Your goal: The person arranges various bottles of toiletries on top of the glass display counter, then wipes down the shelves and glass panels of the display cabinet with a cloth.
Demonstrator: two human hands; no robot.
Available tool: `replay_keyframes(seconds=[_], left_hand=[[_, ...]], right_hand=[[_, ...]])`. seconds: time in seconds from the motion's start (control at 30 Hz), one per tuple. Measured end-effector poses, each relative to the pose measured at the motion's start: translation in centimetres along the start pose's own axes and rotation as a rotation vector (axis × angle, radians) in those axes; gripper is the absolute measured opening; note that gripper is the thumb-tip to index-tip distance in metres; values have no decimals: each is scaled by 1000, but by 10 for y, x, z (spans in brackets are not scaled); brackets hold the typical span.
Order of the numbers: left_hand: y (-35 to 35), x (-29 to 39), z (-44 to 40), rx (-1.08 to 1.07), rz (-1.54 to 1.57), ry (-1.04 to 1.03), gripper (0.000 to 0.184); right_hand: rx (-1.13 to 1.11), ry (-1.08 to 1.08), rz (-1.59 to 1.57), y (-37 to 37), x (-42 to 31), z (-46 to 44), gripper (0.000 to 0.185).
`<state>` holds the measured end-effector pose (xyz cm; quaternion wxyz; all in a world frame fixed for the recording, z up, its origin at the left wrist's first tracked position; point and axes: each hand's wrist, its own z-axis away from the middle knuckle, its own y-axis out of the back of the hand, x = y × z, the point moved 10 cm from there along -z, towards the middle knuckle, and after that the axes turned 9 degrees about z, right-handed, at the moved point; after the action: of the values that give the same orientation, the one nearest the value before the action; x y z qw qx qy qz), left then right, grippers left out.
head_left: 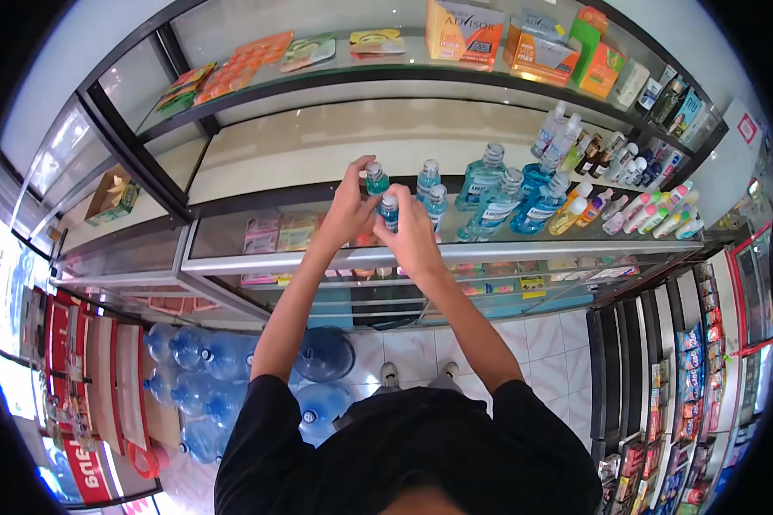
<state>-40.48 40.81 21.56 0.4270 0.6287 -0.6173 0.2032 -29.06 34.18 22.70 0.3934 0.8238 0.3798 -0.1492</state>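
Observation:
My left hand [349,210] is closed around a small green mouthwash bottle [376,180] with a clear cap, upright at the glass counter. Close beside it, my right hand [410,239] grips a small blue mouthwash bottle [389,206] by its upper part. The fingers hide much of both bottles, and I cannot tell whether their bases touch the glass. Just right of my hands stand two more small bottles, a rear one [429,178] and a front one [436,206]. Farther right are large mouthwash bottles, pale green [496,210] and blue [538,209].
Clear spray bottles [561,142] and several small colourful bottles [648,210] fill the counter's right end. Boxes [464,34] and sachets [253,64] lie on the upper glass shelf [395,70]. Large blue water jugs [206,390] stand on the floor at left; snack racks [691,378] at right.

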Motion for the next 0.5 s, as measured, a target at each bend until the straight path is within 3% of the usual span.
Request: replay_keyframes(seconds=[0.33,0.5], left_hand=[[-8,-14,-4,-27,-20,86,68],[-7,-27,0,-38,-53,148,63]], right_hand=[[4,76,-12,3,-2,8,51],[-76,52,-64,47,-31,50,52]])
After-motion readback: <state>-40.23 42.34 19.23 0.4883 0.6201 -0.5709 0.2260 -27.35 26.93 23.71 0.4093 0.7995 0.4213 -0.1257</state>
